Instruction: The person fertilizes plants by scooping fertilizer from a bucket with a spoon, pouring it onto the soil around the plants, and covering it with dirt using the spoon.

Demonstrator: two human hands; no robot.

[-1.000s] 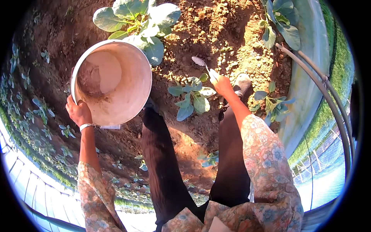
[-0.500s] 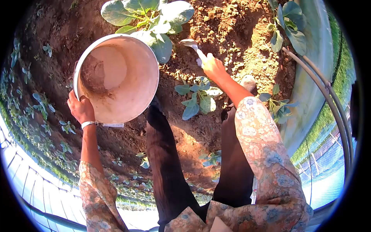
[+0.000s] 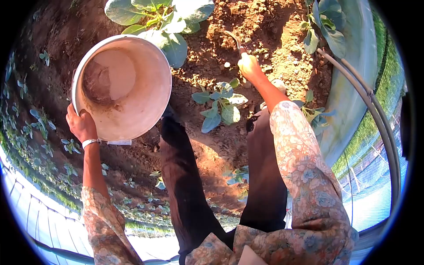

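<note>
My left hand (image 3: 82,125) is closed on the rim of a white bucket (image 3: 148,97), which is tilted so that its inside faces me. A brownish patch and a paler area show at the bucket's bottom. In my right hand (image 3: 250,67) is a metal spoon (image 3: 234,37), seen nearly edge-on just above the loose soil. Beyond the bucket's rim grows a large leafy plant (image 3: 174,46). A smaller leafy plant (image 3: 219,104) stands between the bucket and my right forearm.
Dry, crumbly soil (image 3: 201,57) covers the bed. At the right, another leafy plant (image 3: 327,26) grows beside pale plastic sheeting (image 3: 353,101) and bent pipes (image 3: 375,108). Rows of small seedlings (image 3: 39,119) run along the left. My dark-trousered legs (image 3: 181,172) stand below.
My right hand has turned the spoon from bowl-facing to nearly edge-on and shifted a little to the right. The left hand still holds the bucket; the whole view has shifted slightly.
</note>
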